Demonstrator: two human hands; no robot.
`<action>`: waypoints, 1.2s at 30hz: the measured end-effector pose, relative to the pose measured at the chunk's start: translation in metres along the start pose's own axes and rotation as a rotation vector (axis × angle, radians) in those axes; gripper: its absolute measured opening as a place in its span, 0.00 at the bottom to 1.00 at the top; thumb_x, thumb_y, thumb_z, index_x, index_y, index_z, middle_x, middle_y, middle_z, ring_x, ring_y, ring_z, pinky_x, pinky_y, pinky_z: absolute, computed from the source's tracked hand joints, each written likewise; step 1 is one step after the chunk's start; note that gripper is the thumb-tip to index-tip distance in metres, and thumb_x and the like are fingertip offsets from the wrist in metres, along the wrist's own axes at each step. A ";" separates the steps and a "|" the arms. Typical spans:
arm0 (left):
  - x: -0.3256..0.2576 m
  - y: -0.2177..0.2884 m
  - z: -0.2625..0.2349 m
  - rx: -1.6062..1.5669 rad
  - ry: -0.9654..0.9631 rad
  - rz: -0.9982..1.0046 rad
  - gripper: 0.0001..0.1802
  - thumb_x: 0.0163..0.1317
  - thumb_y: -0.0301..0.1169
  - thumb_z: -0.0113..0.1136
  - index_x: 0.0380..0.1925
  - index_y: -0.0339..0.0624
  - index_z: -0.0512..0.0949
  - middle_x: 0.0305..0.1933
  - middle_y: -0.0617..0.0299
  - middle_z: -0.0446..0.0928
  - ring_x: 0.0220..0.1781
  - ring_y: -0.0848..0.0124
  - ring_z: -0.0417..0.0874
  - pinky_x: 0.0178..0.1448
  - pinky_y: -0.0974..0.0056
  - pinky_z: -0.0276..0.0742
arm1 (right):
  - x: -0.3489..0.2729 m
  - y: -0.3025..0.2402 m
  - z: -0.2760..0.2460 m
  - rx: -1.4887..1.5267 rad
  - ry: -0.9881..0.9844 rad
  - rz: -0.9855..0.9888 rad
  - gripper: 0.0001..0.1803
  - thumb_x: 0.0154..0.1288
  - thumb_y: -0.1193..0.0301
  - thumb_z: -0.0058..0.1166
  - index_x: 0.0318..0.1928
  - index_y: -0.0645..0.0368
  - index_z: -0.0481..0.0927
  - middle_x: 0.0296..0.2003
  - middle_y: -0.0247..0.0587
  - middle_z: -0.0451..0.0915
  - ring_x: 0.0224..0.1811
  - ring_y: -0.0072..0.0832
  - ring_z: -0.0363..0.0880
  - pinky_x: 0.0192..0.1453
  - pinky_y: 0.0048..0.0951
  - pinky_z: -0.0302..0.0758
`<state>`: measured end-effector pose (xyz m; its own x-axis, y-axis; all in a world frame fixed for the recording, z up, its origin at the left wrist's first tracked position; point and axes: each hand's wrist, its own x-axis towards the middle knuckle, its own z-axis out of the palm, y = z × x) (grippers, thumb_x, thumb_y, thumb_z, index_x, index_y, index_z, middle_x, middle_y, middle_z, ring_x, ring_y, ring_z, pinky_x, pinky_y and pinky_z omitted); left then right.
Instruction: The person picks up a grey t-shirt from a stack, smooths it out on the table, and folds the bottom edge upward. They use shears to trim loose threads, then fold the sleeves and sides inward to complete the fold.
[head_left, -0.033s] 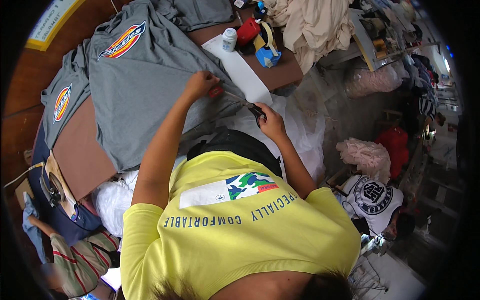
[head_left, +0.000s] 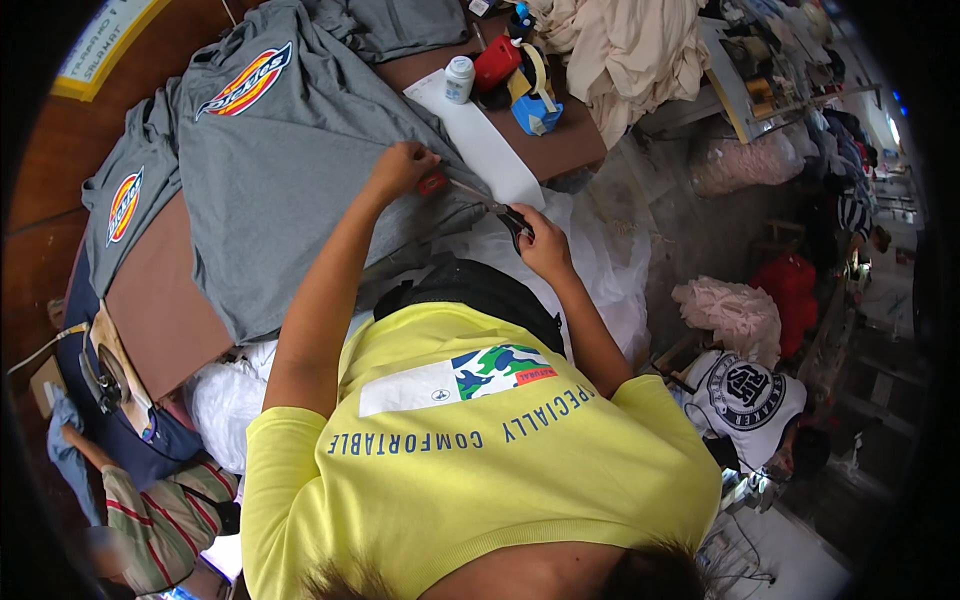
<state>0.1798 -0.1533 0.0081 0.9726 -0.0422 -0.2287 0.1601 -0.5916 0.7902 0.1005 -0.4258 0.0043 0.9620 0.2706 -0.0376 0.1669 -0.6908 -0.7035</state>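
A grey T-shirt [head_left: 300, 150] with a colourful chest print is spread over the brown table. At its near right part, my left hand [head_left: 402, 168] is closed on the cloth, fingers pinched, beside a small red label [head_left: 432, 182]. My right hand [head_left: 543, 245] grips a pair of scissors [head_left: 515, 222] by the black handles. Their blades point left toward the label and lie against the grey cloth. Whether the blades are parted is too small to tell.
On the table [head_left: 165, 290] a white bottle [head_left: 459, 80] stands on a white paper strip [head_left: 490, 140], near a blue box [head_left: 537, 115]. Beige cloth [head_left: 630, 60] is heaped at the far right. Co-workers sit at lower left [head_left: 165, 520] and right [head_left: 745, 405].
My hands, the scissors and the T-shirt look the same. At lower left, the co-worker's hand and the blue cloth have shifted slightly.
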 end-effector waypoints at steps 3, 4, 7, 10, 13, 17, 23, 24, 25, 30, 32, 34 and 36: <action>0.002 -0.001 0.001 -0.020 -0.022 0.042 0.14 0.54 0.39 0.59 0.29 0.37 0.78 0.26 0.50 0.78 0.30 0.57 0.80 0.36 0.58 0.72 | 0.006 -0.008 -0.003 0.003 0.046 -0.071 0.27 0.47 0.80 0.51 0.51 0.51 0.70 0.39 0.42 0.78 0.38 0.40 0.79 0.39 0.37 0.75; 0.003 -0.003 0.002 -0.010 -0.019 0.064 0.14 0.54 0.39 0.59 0.29 0.37 0.78 0.27 0.50 0.78 0.31 0.58 0.80 0.36 0.59 0.72 | 0.010 -0.013 -0.004 -0.016 0.038 -0.072 0.27 0.46 0.80 0.51 0.51 0.51 0.70 0.39 0.41 0.78 0.37 0.39 0.79 0.39 0.36 0.75; 0.006 -0.002 0.002 0.064 0.030 0.103 0.14 0.55 0.38 0.58 0.30 0.37 0.77 0.28 0.50 0.78 0.32 0.57 0.80 0.37 0.58 0.72 | 0.015 -0.016 -0.003 -0.068 0.038 -0.112 0.27 0.46 0.80 0.51 0.51 0.51 0.70 0.37 0.39 0.78 0.37 0.38 0.79 0.38 0.36 0.75; 0.006 0.001 0.000 0.038 -0.002 0.111 0.13 0.55 0.38 0.58 0.31 0.38 0.77 0.27 0.50 0.78 0.31 0.56 0.80 0.36 0.58 0.72 | 0.018 -0.016 -0.003 -0.095 0.035 -0.133 0.27 0.46 0.80 0.52 0.51 0.51 0.70 0.36 0.39 0.78 0.36 0.37 0.79 0.38 0.36 0.75; 0.009 0.001 0.000 0.112 -0.035 0.106 0.10 0.54 0.32 0.59 0.34 0.39 0.78 0.32 0.53 0.78 0.35 0.60 0.79 0.42 0.61 0.72 | 0.023 -0.020 -0.004 -0.106 0.029 -0.147 0.27 0.46 0.80 0.52 0.51 0.51 0.70 0.36 0.39 0.78 0.37 0.38 0.79 0.39 0.36 0.75; 0.003 0.001 -0.004 0.446 0.034 0.511 0.13 0.46 0.26 0.61 0.36 0.43 0.79 0.39 0.57 0.77 0.43 0.59 0.77 0.49 0.60 0.73 | 0.026 -0.016 -0.006 -0.152 0.003 -0.161 0.27 0.46 0.80 0.52 0.51 0.52 0.71 0.36 0.40 0.77 0.37 0.38 0.79 0.39 0.37 0.75; 0.008 -0.011 -0.013 0.478 -0.082 0.653 0.12 0.45 0.25 0.61 0.33 0.44 0.80 0.40 0.59 0.77 0.45 0.59 0.76 0.50 0.61 0.73 | 0.018 -0.004 -0.006 -0.128 -0.003 -0.132 0.26 0.46 0.80 0.52 0.50 0.51 0.71 0.36 0.40 0.78 0.37 0.39 0.79 0.39 0.38 0.75; 0.009 -0.013 -0.015 0.489 -0.094 0.681 0.11 0.45 0.25 0.60 0.32 0.44 0.80 0.39 0.59 0.77 0.44 0.60 0.76 0.50 0.61 0.73 | 0.018 -0.002 -0.006 -0.126 0.002 -0.134 0.26 0.45 0.80 0.52 0.50 0.51 0.71 0.36 0.40 0.78 0.37 0.39 0.79 0.39 0.38 0.75; 0.010 -0.015 -0.015 0.499 -0.106 0.708 0.10 0.45 0.25 0.60 0.31 0.43 0.80 0.39 0.60 0.77 0.44 0.60 0.76 0.49 0.62 0.73 | 0.018 0.000 -0.004 -0.123 0.007 -0.135 0.26 0.45 0.80 0.52 0.50 0.51 0.71 0.36 0.40 0.78 0.37 0.39 0.79 0.39 0.38 0.75; 0.005 -0.014 -0.011 0.598 -0.003 0.789 0.06 0.48 0.28 0.57 0.28 0.43 0.76 0.36 0.60 0.74 0.42 0.60 0.74 0.46 0.62 0.73 | 0.017 -0.004 -0.003 -0.103 0.044 -0.152 0.27 0.45 0.80 0.51 0.50 0.51 0.71 0.36 0.40 0.78 0.36 0.39 0.79 0.38 0.37 0.75; 0.005 -0.010 -0.009 0.639 -0.001 0.763 0.06 0.51 0.29 0.54 0.30 0.42 0.74 0.36 0.60 0.73 0.42 0.61 0.73 0.45 0.61 0.73 | 0.018 -0.006 -0.003 -0.095 0.055 -0.160 0.27 0.45 0.80 0.52 0.50 0.51 0.71 0.36 0.40 0.78 0.36 0.39 0.79 0.38 0.37 0.75; 0.004 -0.006 -0.010 0.663 -0.028 0.714 0.07 0.55 0.30 0.50 0.33 0.42 0.72 0.36 0.61 0.71 0.44 0.61 0.72 0.45 0.60 0.74 | 0.019 -0.007 -0.002 -0.090 0.058 -0.163 0.27 0.45 0.80 0.52 0.51 0.52 0.71 0.36 0.39 0.78 0.36 0.39 0.79 0.38 0.37 0.75; 0.008 -0.002 -0.012 0.644 -0.076 0.692 0.07 0.55 0.30 0.49 0.34 0.41 0.71 0.37 0.60 0.71 0.46 0.60 0.71 0.46 0.60 0.73 | 0.020 -0.008 0.000 -0.090 0.058 -0.164 0.27 0.45 0.80 0.52 0.51 0.52 0.71 0.37 0.39 0.78 0.36 0.39 0.78 0.38 0.37 0.75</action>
<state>0.1889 -0.1432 0.0118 0.7995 -0.5888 0.1187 -0.5938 -0.7452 0.3034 0.1187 -0.4150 0.0092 0.9307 0.3473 0.1151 0.3386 -0.6987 -0.6302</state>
